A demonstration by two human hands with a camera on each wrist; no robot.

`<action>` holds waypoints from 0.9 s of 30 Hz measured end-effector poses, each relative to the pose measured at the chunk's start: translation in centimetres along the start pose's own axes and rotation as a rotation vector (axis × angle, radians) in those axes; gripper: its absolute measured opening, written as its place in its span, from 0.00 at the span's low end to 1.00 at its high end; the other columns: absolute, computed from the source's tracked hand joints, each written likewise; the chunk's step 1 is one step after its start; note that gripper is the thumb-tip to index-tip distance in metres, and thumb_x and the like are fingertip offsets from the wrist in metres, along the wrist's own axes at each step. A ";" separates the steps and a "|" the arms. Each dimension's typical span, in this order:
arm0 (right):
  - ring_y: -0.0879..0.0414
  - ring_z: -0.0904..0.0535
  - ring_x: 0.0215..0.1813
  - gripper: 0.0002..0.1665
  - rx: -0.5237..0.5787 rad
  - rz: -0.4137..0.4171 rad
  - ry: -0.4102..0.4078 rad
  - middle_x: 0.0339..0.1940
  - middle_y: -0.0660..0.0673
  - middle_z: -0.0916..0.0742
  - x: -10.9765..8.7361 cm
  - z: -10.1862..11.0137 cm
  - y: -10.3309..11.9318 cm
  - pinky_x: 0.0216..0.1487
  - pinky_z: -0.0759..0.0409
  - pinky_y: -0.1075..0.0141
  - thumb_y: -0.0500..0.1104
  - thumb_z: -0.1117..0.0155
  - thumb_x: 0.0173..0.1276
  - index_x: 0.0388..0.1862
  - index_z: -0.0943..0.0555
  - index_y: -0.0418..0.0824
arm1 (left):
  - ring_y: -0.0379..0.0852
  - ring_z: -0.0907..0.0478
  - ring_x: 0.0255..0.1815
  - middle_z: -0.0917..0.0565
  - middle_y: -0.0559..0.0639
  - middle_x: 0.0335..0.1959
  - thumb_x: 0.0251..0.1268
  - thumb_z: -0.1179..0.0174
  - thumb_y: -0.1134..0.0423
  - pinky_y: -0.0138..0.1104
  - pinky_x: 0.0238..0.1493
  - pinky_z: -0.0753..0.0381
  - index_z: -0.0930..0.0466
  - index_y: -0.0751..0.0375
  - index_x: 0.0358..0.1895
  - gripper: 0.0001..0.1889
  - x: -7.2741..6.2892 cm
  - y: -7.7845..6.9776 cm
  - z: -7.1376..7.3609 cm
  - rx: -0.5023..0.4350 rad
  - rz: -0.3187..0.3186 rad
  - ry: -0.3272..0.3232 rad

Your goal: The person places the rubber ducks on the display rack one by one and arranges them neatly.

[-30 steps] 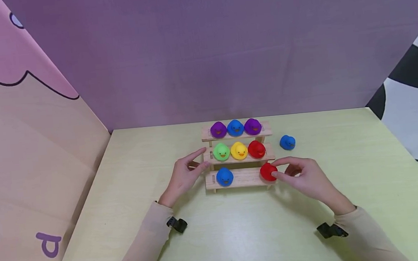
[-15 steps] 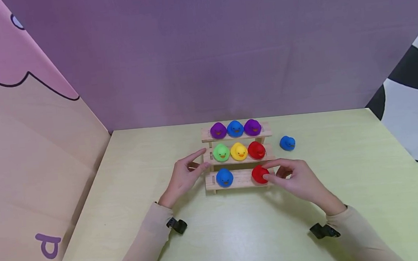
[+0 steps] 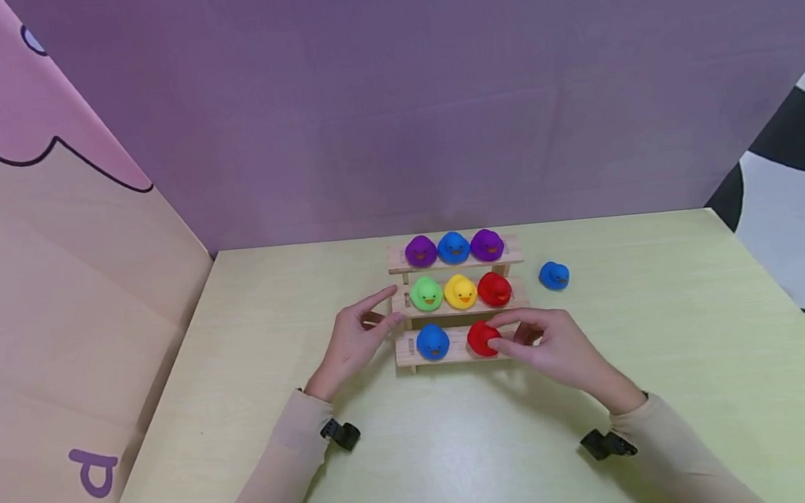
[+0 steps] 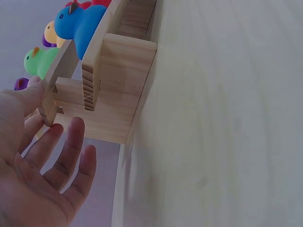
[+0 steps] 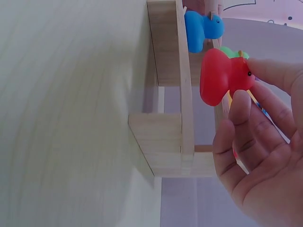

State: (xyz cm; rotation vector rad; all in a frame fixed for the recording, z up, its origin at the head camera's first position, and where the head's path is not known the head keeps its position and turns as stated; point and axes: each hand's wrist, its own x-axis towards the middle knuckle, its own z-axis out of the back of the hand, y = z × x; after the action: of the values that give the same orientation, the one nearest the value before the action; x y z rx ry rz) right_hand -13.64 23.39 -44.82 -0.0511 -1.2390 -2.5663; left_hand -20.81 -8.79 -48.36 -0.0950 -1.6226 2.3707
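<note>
A three-tier wooden rack (image 3: 463, 355) stands on the table with small rubber ducks on its tiers. My right hand (image 3: 554, 346) pinches a red rubber duck (image 5: 218, 78) by its head, close over the bottom tier; the right wrist view shows a gap under it. On that tier's left end sits a blue duck (image 3: 433, 342). My left hand (image 3: 352, 336) steadies the rack, thumb and index finger at the left end of the middle tier (image 4: 60, 66). Along that tier are a green duck (image 3: 426, 293), a yellow duck (image 3: 461, 291) and another red duck (image 3: 494, 289).
Two purple ducks, one on the left (image 3: 420, 251) and one on the right (image 3: 486, 245), flank a blue duck (image 3: 453, 247) on the top tier. Another blue duck (image 3: 554, 276) sits on the table right of the rack. A purple wall (image 3: 433, 105) rises behind the table.
My right hand has moved left with the red duck, from the right end of the bottom tier to beyond its middle, nearer the blue duck. My left hand has stayed in place.
</note>
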 end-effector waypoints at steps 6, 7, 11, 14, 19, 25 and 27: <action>0.59 0.19 0.31 0.16 0.026 -0.003 0.006 0.36 0.47 0.10 0.2 -0.5 0.4 0.30 0.23 0.70 0.44 0.21 0.68 0.54 0.09 0.45 | 0.49 0.15 0.46 0.13 0.58 0.59 0.75 0.31 0.54 0.34 0.39 0.17 0.21 0.45 0.75 0.27 0.0 0.0 0.0 0.007 -0.003 -0.002; 0.59 0.19 0.31 0.16 0.032 -0.002 0.007 0.37 0.47 0.10 0.3 -0.6 0.5 0.30 0.23 0.70 0.44 0.21 0.68 0.54 0.09 0.45 | 0.48 0.15 0.46 0.13 0.58 0.59 0.75 0.31 0.54 0.33 0.39 0.17 0.21 0.46 0.75 0.27 0.0 0.0 -0.1 0.009 -0.003 -0.001; 0.58 0.19 0.31 0.16 0.039 -0.002 0.014 0.39 0.46 0.09 0.5 -0.9 0.5 0.31 0.22 0.70 0.44 0.21 0.68 0.54 0.09 0.45 | 0.48 0.15 0.47 0.13 0.58 0.59 0.76 0.31 0.53 0.33 0.38 0.17 0.22 0.47 0.75 0.28 0.1 0.1 -0.1 0.015 -0.003 0.001; 0.57 0.18 0.32 0.16 0.025 -0.011 0.010 0.39 0.46 0.08 0.7 -1.3 0.5 0.33 0.20 0.69 0.44 0.21 0.68 0.54 0.09 0.46 | 0.49 0.15 0.47 0.13 0.58 0.60 0.75 0.31 0.54 0.34 0.38 0.17 0.22 0.48 0.75 0.28 0.1 0.0 -0.1 0.012 -0.005 0.002; 0.56 0.18 0.34 0.16 0.015 -0.019 0.001 0.40 0.47 0.08 1.0 -1.7 0.4 0.34 0.20 0.69 0.44 0.21 0.68 0.54 0.09 0.46 | 0.51 0.15 0.47 0.13 0.58 0.61 0.76 0.32 0.54 0.36 0.39 0.17 0.22 0.49 0.75 0.27 0.0 0.0 0.0 0.006 -0.011 0.006; 0.55 0.18 0.34 0.16 0.021 -0.005 0.010 0.41 0.46 0.07 1.1 -2.0 0.4 0.34 0.20 0.70 0.43 0.20 0.67 0.53 0.08 0.45 | 0.51 0.15 0.47 0.13 0.58 0.60 0.76 0.32 0.54 0.36 0.38 0.17 0.22 0.49 0.75 0.27 0.0 0.0 0.0 0.008 -0.009 0.008; 0.55 0.19 0.34 0.16 0.024 -0.011 0.011 0.40 0.47 0.08 1.2 -2.1 0.4 0.34 0.21 0.70 0.43 0.20 0.67 0.53 0.08 0.45 | 0.51 0.15 0.48 0.13 0.58 0.60 0.75 0.31 0.54 0.36 0.38 0.17 0.22 0.49 0.75 0.28 0.0 0.0 0.0 0.008 -0.007 0.008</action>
State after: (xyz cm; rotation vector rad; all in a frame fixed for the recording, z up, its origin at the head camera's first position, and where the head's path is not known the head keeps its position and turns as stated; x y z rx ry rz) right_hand -14.44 21.28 -45.65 -0.0247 -1.2686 -2.5574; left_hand -20.78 -8.80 -48.34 -0.0977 -1.6068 2.3687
